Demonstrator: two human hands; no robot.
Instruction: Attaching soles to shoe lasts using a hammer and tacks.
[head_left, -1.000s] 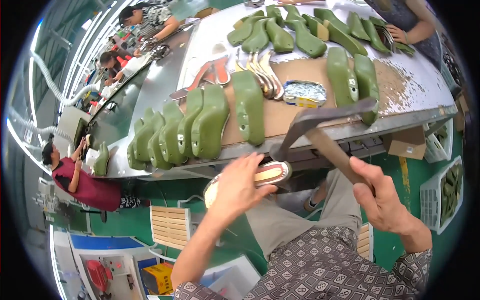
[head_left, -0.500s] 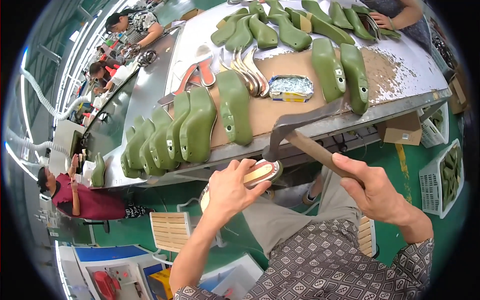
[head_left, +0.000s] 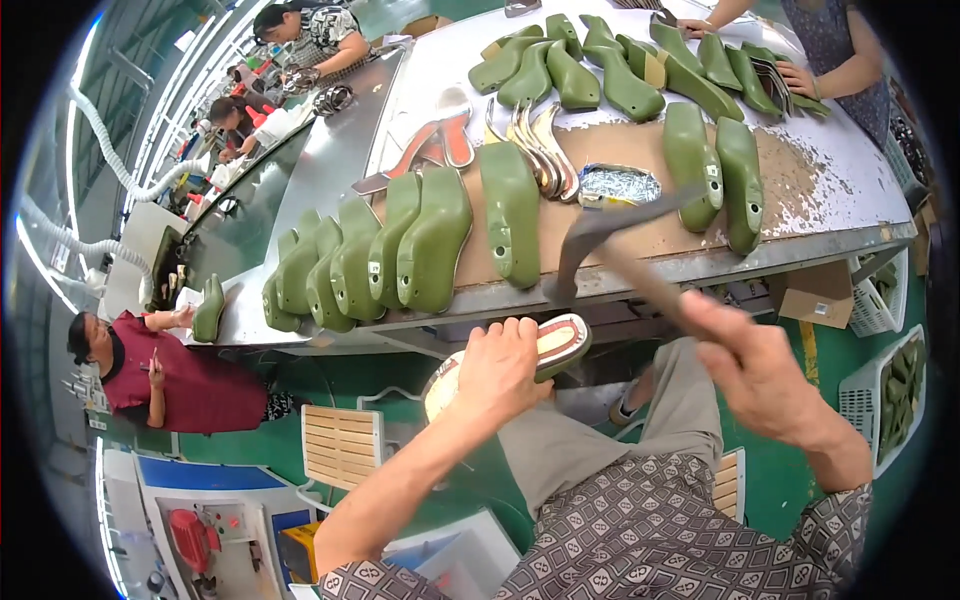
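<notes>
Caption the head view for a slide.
Left hand grips a shoe last, right hand holds a hammer, by a workbench.

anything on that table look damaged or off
Yes, the white tabletop has a ragged, flaky-looking patch toward the right, past the green shoe forms behind the hammer: brown shows unevenly between white flecks, so it looks worn.

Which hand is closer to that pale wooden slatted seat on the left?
Left. In the picture, the left hand is up and right of the wooden seat; the right hand is much farther right.
</notes>
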